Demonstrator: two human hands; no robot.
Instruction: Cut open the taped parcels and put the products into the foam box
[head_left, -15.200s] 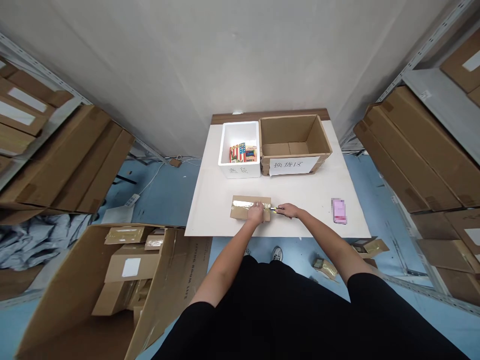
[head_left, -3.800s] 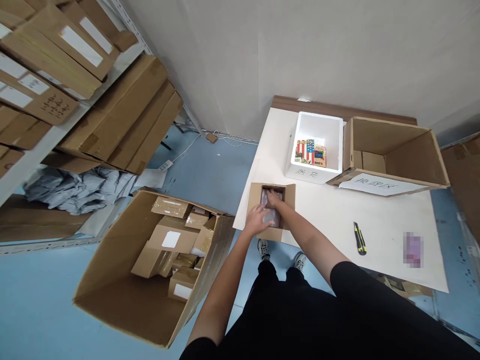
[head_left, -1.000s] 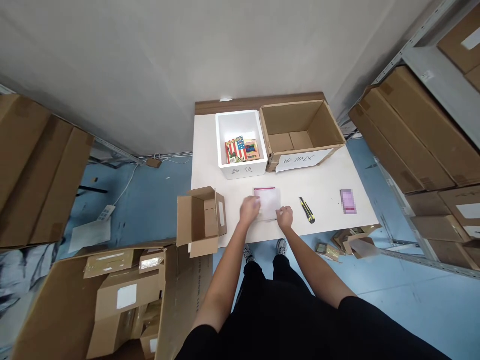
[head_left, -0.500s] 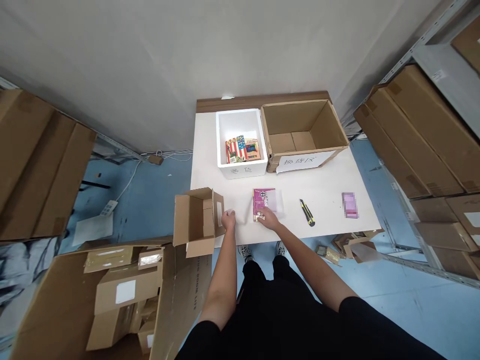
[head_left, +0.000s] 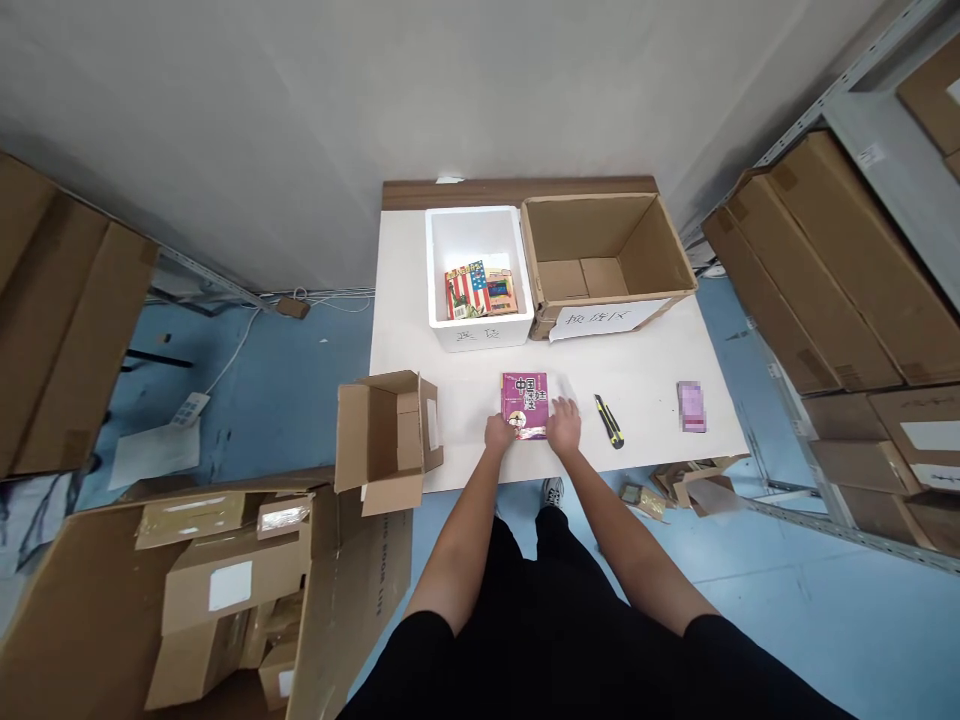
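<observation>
On the white table in front of me lies a purple book with large Chinese characters on its cover. My left hand is closed on the book's lower left corner. Beside the book's lower right edge rests my right hand, its fingers somewhat spread. Under and above those fingers a pale, see-through plastic wrapper shows in part. To the right is a yellow and black box cutter. An open small cardboard box stands left of my left hand.
At the back stand a white foam box with colourful books in it and a larger cardboard box with a handwritten label. A blurred purple item lies at the right. A big carton of smaller boxes is at lower left.
My left hand has moved right, from beside the small box to the book. My right hand has shifted off the cover to the book's right side, and the cover now shows more fully.
</observation>
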